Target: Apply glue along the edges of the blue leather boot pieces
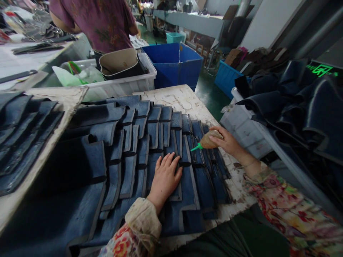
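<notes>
While L hand (166,176) lies flat on navy panels (128,176), fingers spread, gripping nothing, R hand (227,141) is wrapped round a squeeze btl (207,140) (dull tan, rounded, green nozzle (197,146)), held at the panels' R side; can't tell if tip touches. Panels: leather-like, gray-edged, overlapped like shingles, notched. Board (177,93) under: whitish, crackled. From where I'm standing, white bin (146,79) + boxy blue bin (168,73) crowd far edge; pale crate (238,123) w/ dark sheets (284,103) blocks R side.

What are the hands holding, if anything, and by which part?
The right hand holds the bottle by its body, toward the end away from the green nozzle. The left hand holds nothing, resting on the blue pieces.
</notes>
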Tool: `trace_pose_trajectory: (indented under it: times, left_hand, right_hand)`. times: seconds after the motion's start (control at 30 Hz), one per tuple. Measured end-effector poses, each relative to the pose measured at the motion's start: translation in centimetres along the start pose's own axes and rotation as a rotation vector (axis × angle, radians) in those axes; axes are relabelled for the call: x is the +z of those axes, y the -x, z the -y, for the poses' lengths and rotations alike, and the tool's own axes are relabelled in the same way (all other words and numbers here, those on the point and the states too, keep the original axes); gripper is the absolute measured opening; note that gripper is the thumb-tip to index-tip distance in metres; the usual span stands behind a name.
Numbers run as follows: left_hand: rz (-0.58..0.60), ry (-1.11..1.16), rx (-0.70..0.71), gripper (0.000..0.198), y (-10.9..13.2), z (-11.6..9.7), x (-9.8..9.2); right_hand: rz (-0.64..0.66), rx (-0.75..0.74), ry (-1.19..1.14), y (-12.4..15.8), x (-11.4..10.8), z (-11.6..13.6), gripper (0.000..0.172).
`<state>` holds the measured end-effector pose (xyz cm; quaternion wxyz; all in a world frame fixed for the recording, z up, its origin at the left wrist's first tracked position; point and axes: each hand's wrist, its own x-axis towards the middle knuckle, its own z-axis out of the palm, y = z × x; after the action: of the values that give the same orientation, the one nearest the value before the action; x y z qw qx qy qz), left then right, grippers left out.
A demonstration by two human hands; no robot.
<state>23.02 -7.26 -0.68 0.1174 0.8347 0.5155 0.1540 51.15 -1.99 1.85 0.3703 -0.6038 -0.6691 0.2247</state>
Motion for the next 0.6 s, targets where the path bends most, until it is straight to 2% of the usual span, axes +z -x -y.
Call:
trace_pose_trajectory:
  times: [0.2,0.43,0.6]
  left_hand:
    - [-0.001,-0.002,0.007,0.038,0.0,0.0,0.2]
    - [0.000,-0.017,0.012,0.038,0.1,0.0,0.2]
    - [-0.002,-0.024,0.009,0.038,0.1,0.0,0.2]
  right_hand:
    - [0.107,-0.032,0.003,1.3,-0.2,0.5,0.035]
    - [0.098,-0.087,0.017,2.2,-0.6,0.5,0.035]
    - [-0.055,-0.064,-0.009,1.7,-0.4,0.5,0.037]
